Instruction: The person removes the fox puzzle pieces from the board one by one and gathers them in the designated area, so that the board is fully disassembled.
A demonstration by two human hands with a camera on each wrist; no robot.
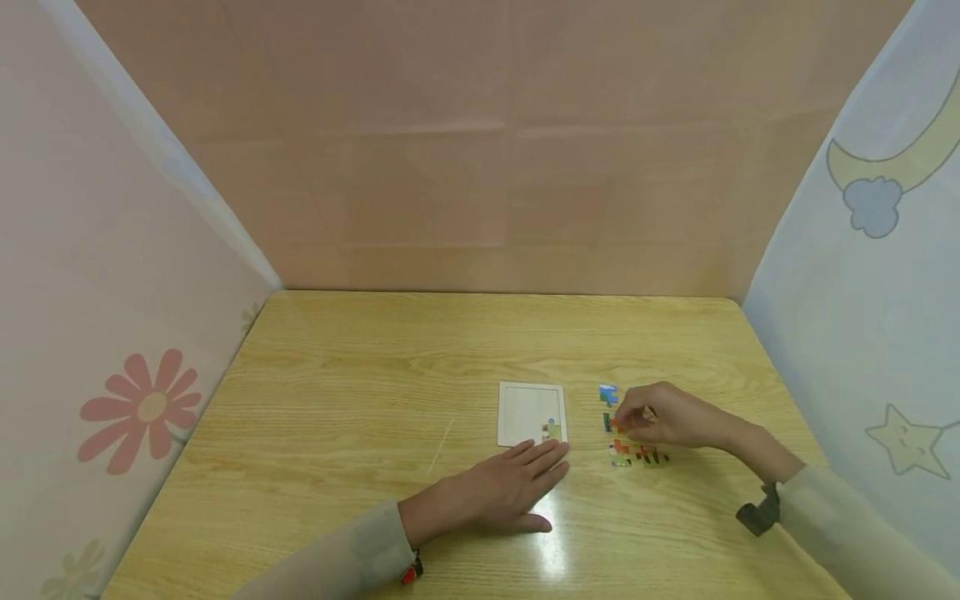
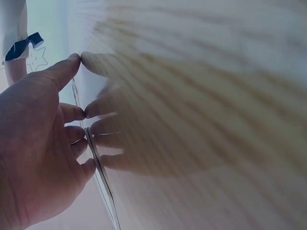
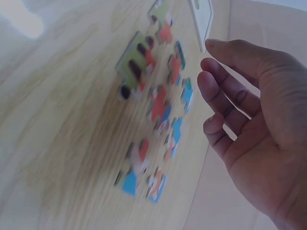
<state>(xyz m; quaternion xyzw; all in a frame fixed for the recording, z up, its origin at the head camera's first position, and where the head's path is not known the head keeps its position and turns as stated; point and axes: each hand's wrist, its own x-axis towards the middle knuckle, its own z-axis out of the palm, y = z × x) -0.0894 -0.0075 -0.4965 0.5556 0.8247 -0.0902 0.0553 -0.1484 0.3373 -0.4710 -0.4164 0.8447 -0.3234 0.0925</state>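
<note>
A square, pale puzzle tray (image 1: 531,384) lies on the table, with one jigsaw piece (image 1: 554,431) in its lower right corner. My left hand (image 1: 517,487) stretches toward the tray's near edge, its straight fingers resting at the rim by that piece. In the left wrist view, fingertips (image 2: 88,167) meet the tray edge. Over the loose jigsaw pieces (image 1: 619,455) right of the tray hovers my right hand (image 1: 671,417). Its fingers are loosely bent and apart from the thumb in the right wrist view, holding nothing visible. Red, blue and green pieces (image 3: 157,104) lie beneath, partly hidden in the head view.
The wooden table (image 1: 337,375) reaches back to a plain tan curtain (image 1: 510,167). Patterned cloth panels stand on both sides, a flower (image 1: 152,408) on the left one and a star (image 1: 911,442) on the right. Light glares off the table beside the left hand.
</note>
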